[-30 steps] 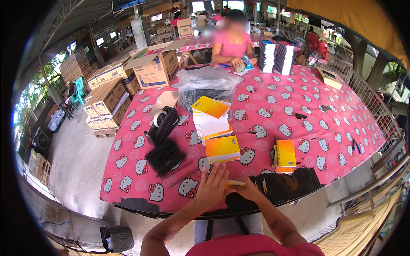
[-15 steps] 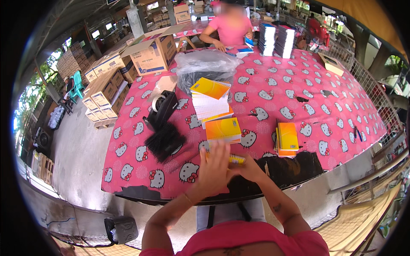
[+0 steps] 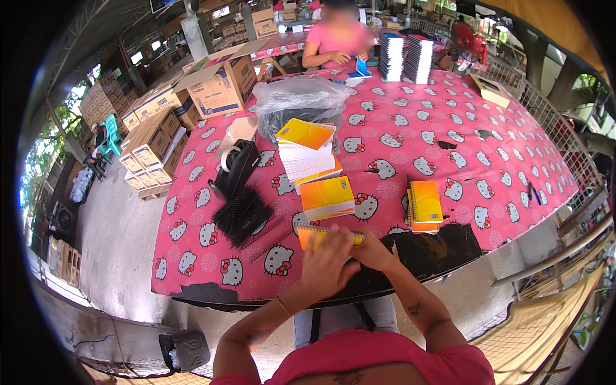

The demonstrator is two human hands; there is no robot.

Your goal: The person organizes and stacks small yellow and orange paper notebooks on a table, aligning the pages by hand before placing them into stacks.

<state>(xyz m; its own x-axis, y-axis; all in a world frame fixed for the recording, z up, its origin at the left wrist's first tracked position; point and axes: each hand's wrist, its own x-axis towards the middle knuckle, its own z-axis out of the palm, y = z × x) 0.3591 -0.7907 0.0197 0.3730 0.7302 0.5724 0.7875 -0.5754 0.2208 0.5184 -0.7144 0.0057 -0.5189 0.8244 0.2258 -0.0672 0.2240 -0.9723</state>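
Observation:
A small yellow-orange spiral notebook point(image 3: 307, 237) lies at the near edge of the table, its coil along the far side. My left hand point(image 3: 327, 260) rests over its middle with fingers stretched out and thumb apart. At the notebook's right end, my right hand point(image 3: 372, 251) grips it, with the fingertips partly hidden. Just beyond is a yellow notebook point(image 3: 327, 194) on a fanned row of notebooks with white pages point(image 3: 307, 163). Off to the right sits a short stack of finished-looking spiral notebooks point(image 3: 425, 202).
Black loose coils point(image 3: 240, 217) and a tape dispenser point(image 3: 236, 168) lie left of the notebooks. Behind are a plastic-covered bundle point(image 3: 298, 102) and an open carton point(image 3: 221, 90). Across the table, a person in pink point(image 3: 337, 42) handles a blue notebook, near tall notebook stacks point(image 3: 419, 59).
My left hand has tilted rightward across the notebook, uncovering its left end and coil. My right hand stays at the right end. The person opposite has raised a hand to the blue notebook.

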